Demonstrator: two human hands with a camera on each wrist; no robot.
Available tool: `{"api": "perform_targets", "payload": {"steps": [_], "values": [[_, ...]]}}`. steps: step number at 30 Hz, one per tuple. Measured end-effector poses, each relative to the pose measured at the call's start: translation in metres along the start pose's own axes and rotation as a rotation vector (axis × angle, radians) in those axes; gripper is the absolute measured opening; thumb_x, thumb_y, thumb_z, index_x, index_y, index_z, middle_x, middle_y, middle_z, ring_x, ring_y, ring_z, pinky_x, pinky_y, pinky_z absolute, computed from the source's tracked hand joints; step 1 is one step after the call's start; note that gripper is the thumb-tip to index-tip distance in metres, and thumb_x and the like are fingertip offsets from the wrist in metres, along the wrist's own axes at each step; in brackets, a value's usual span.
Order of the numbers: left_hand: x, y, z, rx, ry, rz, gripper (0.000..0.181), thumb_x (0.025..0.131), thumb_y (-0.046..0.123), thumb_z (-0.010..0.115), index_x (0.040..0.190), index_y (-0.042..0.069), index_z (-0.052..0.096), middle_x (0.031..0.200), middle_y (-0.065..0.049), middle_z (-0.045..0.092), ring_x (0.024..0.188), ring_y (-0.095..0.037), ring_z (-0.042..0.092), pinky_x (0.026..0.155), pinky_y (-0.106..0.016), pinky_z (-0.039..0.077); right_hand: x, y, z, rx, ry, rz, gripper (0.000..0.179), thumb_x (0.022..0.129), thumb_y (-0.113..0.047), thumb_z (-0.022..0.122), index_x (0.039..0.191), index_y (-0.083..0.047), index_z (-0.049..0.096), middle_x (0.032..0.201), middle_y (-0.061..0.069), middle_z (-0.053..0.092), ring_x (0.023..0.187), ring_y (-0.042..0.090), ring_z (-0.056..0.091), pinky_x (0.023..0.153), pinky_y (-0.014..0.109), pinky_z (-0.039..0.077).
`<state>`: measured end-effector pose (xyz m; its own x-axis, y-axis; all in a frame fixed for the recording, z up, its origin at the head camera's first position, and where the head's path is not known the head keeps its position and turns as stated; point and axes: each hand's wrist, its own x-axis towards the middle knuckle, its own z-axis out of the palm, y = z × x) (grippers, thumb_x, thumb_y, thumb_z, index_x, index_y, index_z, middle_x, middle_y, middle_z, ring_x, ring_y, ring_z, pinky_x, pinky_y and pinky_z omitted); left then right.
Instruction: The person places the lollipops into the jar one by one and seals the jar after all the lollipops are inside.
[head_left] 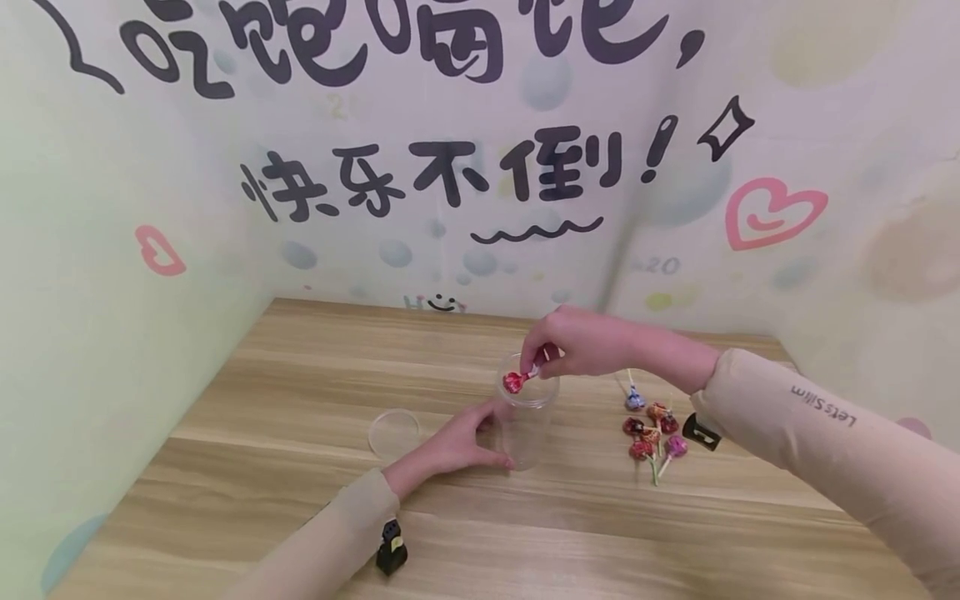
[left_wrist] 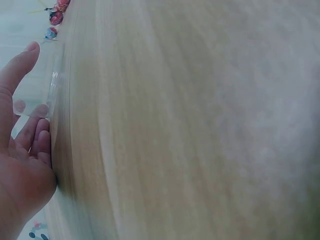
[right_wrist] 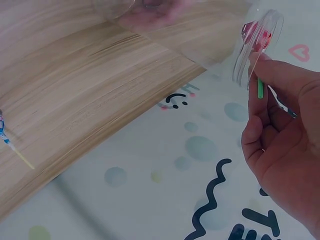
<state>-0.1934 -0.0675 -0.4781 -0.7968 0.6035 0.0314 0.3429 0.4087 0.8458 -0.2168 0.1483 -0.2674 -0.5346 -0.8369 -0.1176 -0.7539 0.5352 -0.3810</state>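
Observation:
A tall clear plastic jar (head_left: 527, 433) stands on the wooden table, its round mouth uncovered. My left hand (head_left: 457, 443) holds the jar low down, thumb on the near side and fingers round the left and far side. Over the mouth, my right hand (head_left: 581, 342) pinches a red-wrapped lollipop (head_left: 513, 382) between thumb and fingers, candy end pointing into the opening. In the right wrist view its green stick (right_wrist: 260, 89) shows between the fingertips. Seen from the left wrist, the jar lies between the thumb and the fingers.
Several wrapped lollipops (head_left: 651, 433) lie in a loose group right of the jar, with a blue one (head_left: 634, 399) behind them. A round clear lid (head_left: 394, 432) lies to the left. The table's back edge meets a printed wall (head_left: 450, 267).

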Motion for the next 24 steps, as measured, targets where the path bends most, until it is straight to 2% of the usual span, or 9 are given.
{"api": "perform_targets", "payload": {"steps": [8, 21, 24], "values": [[0.002, -0.0005, 0.0001, -0.004, -0.005, -0.011, 0.068, 0.072, 0.029, 0.088, 0.13, 0.012, 0.056, 0.131, -0.004, 0.061, 0.124, -0.019, 0.055, 0.108, -0.04, 0.045, 0.0011, -0.0009, 0.0035, -0.026, -0.009, -0.012, 0.013, 0.087, -0.004, 0.07, 0.096, -0.011, 0.076, 0.088, -0.002, 0.073, 0.075, 0.002, 0.056, 0.07, 0.019, 0.051], [0.0006, 0.0021, 0.0003, -0.006, 0.005, -0.028, 0.069, 0.072, 0.029, 0.088, 0.131, 0.012, 0.055, 0.133, -0.004, 0.06, 0.125, -0.019, 0.055, 0.108, -0.041, 0.045, 0.0052, -0.0052, 0.0082, -0.045, -0.021, 0.006, 0.012, 0.088, -0.005, 0.07, 0.095, -0.013, 0.076, 0.089, -0.004, 0.073, 0.076, 0.002, 0.057, 0.071, 0.018, 0.051], [0.0004, 0.0021, 0.0, -0.008, 0.002, -0.029, 0.064, 0.072, 0.028, 0.088, 0.126, 0.012, 0.057, 0.13, -0.003, 0.061, 0.124, -0.018, 0.055, 0.108, -0.04, 0.045, 0.0058, -0.0058, 0.0089, -0.049, -0.023, 0.011, 0.011, 0.088, -0.006, 0.07, 0.095, -0.013, 0.077, 0.09, -0.004, 0.073, 0.077, 0.002, 0.059, 0.072, 0.017, 0.052]]}}
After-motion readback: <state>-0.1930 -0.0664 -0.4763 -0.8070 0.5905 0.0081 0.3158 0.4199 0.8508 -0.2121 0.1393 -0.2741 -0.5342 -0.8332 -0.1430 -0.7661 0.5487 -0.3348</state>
